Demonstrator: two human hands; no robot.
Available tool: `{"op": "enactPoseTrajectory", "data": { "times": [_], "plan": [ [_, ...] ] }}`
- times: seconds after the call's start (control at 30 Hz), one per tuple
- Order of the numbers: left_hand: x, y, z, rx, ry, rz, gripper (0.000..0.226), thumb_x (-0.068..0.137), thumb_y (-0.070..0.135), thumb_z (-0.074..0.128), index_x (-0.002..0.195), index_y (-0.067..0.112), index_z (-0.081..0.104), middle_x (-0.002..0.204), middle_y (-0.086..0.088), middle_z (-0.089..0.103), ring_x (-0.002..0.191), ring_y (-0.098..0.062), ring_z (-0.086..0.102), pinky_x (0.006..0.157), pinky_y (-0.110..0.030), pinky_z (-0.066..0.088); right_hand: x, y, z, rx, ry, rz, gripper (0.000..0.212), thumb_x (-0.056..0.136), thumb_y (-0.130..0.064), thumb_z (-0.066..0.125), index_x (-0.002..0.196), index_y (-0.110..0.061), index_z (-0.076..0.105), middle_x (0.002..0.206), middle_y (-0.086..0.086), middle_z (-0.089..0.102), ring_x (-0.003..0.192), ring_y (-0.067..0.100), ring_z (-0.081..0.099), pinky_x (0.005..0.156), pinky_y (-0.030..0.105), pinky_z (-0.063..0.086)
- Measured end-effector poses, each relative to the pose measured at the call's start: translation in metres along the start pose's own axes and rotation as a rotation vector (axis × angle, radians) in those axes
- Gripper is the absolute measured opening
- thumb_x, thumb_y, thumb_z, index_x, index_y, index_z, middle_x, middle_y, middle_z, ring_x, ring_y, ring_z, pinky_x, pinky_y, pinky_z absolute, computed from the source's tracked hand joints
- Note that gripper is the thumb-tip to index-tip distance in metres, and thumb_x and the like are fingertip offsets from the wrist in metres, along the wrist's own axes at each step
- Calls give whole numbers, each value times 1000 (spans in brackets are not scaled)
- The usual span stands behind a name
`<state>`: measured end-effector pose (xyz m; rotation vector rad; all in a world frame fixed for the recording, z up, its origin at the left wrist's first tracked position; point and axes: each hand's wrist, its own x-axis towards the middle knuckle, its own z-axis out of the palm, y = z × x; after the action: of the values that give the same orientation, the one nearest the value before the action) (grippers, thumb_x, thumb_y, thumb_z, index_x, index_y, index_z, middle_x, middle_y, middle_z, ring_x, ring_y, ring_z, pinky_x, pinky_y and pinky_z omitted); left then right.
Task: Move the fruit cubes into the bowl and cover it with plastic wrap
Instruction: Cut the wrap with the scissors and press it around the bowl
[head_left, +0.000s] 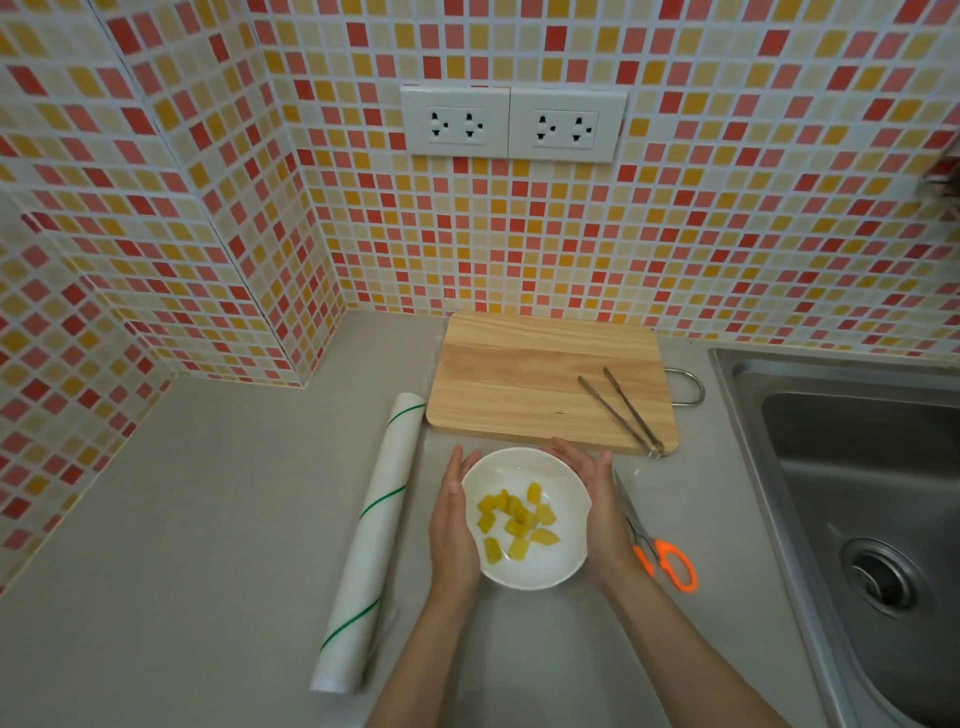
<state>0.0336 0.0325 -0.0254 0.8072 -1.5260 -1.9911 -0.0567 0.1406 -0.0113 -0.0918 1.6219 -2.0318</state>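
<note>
Item: white bowl (519, 462) of fruit cubes (517, 519); rigid, breakable, slick, I judge. My left hand (454, 519), right hand (597, 504): grip flat-fingered on its sides, my preferred hold.

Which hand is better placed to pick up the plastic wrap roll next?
Probably the left hand: the plastic wrap roll lies beside it, left of the bowl. The right hand would have to cross the bowl.

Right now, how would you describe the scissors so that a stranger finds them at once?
Start at the steel sink on the right. On the counter between it and the white bowl lie the scissors. Only they have bright orange handles.
</note>
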Motion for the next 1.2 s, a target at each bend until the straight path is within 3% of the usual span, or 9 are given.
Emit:
{"op": "enactPoseTrajectory", "data": {
  "times": [0.2,0.37,0.47,0.53,0.6,0.8,0.97,1.07,1.2],
  "plan": [
    [7,-5,-2,-69,-30,-120,43,101,35,23,138,28,43,138,-2,54,126,-18,50,110,-39,36,5,9,-6,199,-19,168,76,88,-66,11,115,-16,62,118,18,65,114,36,58,103,53,41],
    [13,-3,-8,-4,-103,-220,51,99,45,16,141,25,38,142,-5,49,128,-22,48,112,-41,34,4,5,-10,80,-49,181,78,91,-62,7,123,-11,57,121,19,63,113,34,58,102,49,43],
    [15,1,-14,92,-121,-205,58,97,51,16,138,21,44,139,-6,53,125,-20,51,112,-45,33,0,-2,-9,-74,193,18,65,97,-48,15,112,-3,59,121,22,62,109,29,60,101,41,44],
    [17,4,-17,104,-103,-159,58,97,50,18,138,19,44,144,-4,48,129,-16,46,115,-43,30,-7,-3,-14,-65,410,-111,56,99,-41,22,116,-3,59,122,19,62,114,27,59,101,37,42],
    [20,8,-17,64,-106,-123,57,98,47,17,142,17,37,150,-3,39,135,-13,38,117,-41,25,-20,1,-14,-37,467,-190,49,99,-38,24,125,-9,54,128,11,58,120,21,54,107,34,37],
    [5,-2,0,-33,-70,-150,52,101,38,21,138,10,42,141,-15,49,132,-28,44,114,-46,29,-53,32,13,-71,328,-223,45,99,-36,29,139,-18,38,140,-6,41,127,5,40,104,23,30],
    [-18,-8,2,-49,-26,-131,50,99,42,24,144,22,33,149,1,39,135,-14,38,118,-42,24,-25,15,5,-59,260,-104,52,95,-47,30,128,-14,51,134,9,55,125,22,50,110,43,36],
    [-31,-9,-2,75,24,-52,47,101,35,22,146,21,29,152,1,34,139,-12,31,118,-38,22,-10,7,0,-64,155,-50,55,96,-51,22,129,-18,51,133,9,55,124,23,51,110,46,35],
    [-37,1,-17,537,126,158,45,98,34,25,122,15,58,119,-9,62,117,-25,52,104,-47,38,-1,-3,-11,-234,25,-5,61,97,-50,15,127,-13,54,132,12,58,122,23,54,109,42,38]
  ]
}}
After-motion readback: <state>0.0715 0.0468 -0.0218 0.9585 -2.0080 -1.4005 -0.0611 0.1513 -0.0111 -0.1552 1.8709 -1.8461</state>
